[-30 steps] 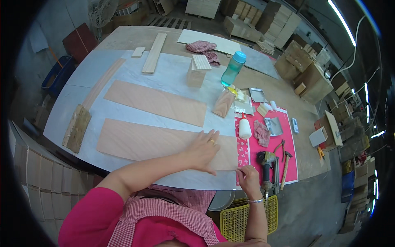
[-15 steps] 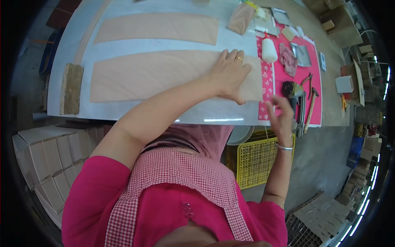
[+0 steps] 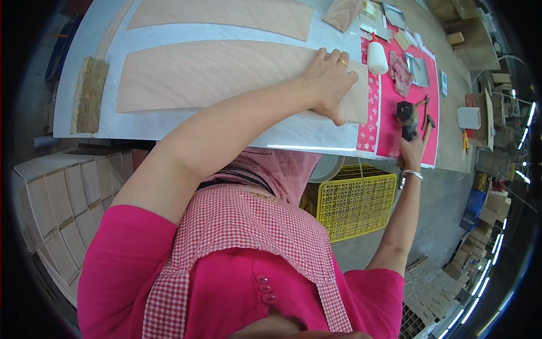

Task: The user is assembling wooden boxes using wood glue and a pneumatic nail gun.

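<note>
Left fingers (image 3: 335, 57): I have them spread and slightly bent, lying on wood with nothing gripped; my thumb reaches the wood's near edge.
Ring (image 3: 344, 62): gold-coloured, on that same hand.
Nearer board (image 3: 220, 73): long, pale and flat, across the upper middle of the frame, its right end beneath my left palm and reaching the mat's patterned border.
Right fingers (image 3: 415, 139): I have them folded round a dark grip, right of centre; a little blur hides exactly how tightly.
Nail gun (image 3: 406, 112): in my right hand over the mat, its dark head toward the top of the frame.
Bracelet (image 3: 415, 174): silvery, on my right wrist.
Farther board (image 3: 220, 14): pale, apart from the nearer one, cut off by the upper edge of the frame.
Surface (image 3: 316, 133): whitish under the boards, spanning the upper part of the frame.
Rough block (image 3: 90, 95): brown, upper left, near the surface's left end.
Pink mat (image 3: 389, 133): upper right, beneath the tools.
Glue bottle (image 3: 377, 59): white with a red nozzle, just right of the nearer board.
Cloth (image 3: 400, 77): crumpled and pinkish, between bottle and nail gun.
Hammer (image 3: 431, 122): just right of the nail gun.
Yellow crate (image 3: 357, 209): below the surface, right of my checked apron (image 3: 254, 212).
Boxes (image 3: 73, 186): pale, stacked at the lower left.
</note>
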Motion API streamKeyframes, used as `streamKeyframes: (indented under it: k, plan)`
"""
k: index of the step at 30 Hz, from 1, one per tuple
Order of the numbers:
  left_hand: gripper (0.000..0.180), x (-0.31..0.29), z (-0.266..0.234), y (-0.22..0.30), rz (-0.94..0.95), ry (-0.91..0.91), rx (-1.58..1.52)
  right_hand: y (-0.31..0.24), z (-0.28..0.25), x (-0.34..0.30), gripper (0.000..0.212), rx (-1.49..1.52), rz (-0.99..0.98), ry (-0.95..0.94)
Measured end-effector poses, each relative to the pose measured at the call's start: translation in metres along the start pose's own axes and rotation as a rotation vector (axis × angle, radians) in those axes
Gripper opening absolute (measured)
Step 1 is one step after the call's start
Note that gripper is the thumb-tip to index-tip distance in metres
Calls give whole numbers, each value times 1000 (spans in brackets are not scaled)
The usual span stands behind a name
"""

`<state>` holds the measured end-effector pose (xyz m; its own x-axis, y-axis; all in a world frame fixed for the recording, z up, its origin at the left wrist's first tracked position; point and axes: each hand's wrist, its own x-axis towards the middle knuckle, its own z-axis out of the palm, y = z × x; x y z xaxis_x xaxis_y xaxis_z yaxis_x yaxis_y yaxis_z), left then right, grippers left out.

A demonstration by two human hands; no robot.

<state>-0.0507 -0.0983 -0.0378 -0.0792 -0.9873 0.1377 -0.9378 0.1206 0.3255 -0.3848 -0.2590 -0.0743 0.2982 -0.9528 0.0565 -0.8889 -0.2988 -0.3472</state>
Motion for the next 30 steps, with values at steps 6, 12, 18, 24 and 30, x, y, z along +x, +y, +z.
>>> streamKeyframes:
  k: [6,12,18,24,30]
  plan:
    - [78,0,-2,-6,-22,8,5,-88,-85,-45,23,200,122,-265]
    - [79,-1,-3,-4,-23,5,1,-147,-110,-102,20,377,68,-331]
    - [80,-3,0,-1,-29,13,-1,-156,-107,-105,25,371,56,-383]
    - [82,-3,1,-3,-28,39,14,-160,-103,-103,27,373,48,-397]
    - [81,-1,3,-3,-28,50,18,-162,-100,-106,26,423,116,-389]
